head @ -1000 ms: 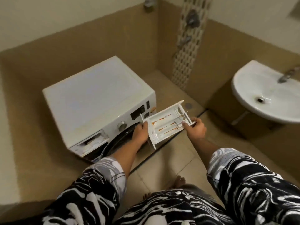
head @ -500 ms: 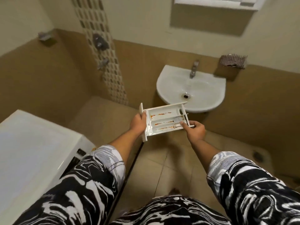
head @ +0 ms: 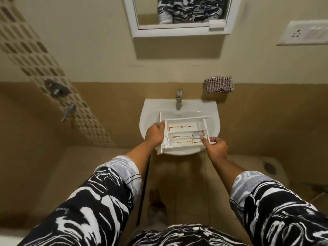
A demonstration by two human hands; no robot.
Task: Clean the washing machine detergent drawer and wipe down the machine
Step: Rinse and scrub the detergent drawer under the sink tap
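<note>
The white detergent drawer [head: 184, 134] is out of the machine and hangs level over the white wall sink [head: 150, 114]. Orange-brown streaks line its three compartments. My left hand [head: 154, 134] grips the drawer's front panel at its left end. My right hand [head: 216, 147] holds the drawer's right end, with the thumb on its near corner. The washing machine shows only as a pale sliver at the bottom left corner [head: 10, 237].
A metal tap [head: 178, 99] rises at the sink's back edge. A checked cloth [head: 219, 84] hangs on the wall to the right of it. A white-framed mirror [head: 181, 16] is above, a switch plate [head: 305, 33] at upper right, shower valves [head: 55, 89] on the left wall.
I have turned from the washing machine to face the sink. The drawer, held in both hands throughout, has travelled from beside the machine to above the basin.
</note>
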